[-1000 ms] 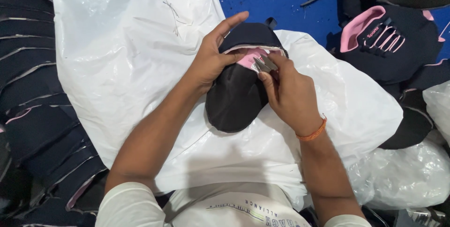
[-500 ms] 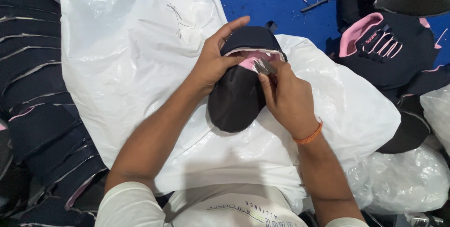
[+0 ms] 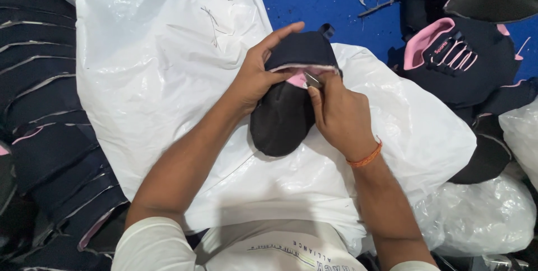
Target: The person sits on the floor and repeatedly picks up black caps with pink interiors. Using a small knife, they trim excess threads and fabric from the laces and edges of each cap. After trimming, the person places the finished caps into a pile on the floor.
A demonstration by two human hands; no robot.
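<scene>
A dark navy shoe upper with a pink inner lining lies on a white plastic sheet over my lap. My left hand grips its left side, thumb stretched over the heel collar. My right hand is closed on a small metal cutting tool, its tip at the pink lining edge. An orange thread band circles my right wrist.
A row of stacked navy uppers with pale edges fills the left. More navy and pink uppers are piled at the right on a blue floor strewn with trimmings. Clear plastic bags sit at lower right.
Both hands and the upper sit slightly higher in view. My right hand has shifted the tool a little along the pink lining edge.
</scene>
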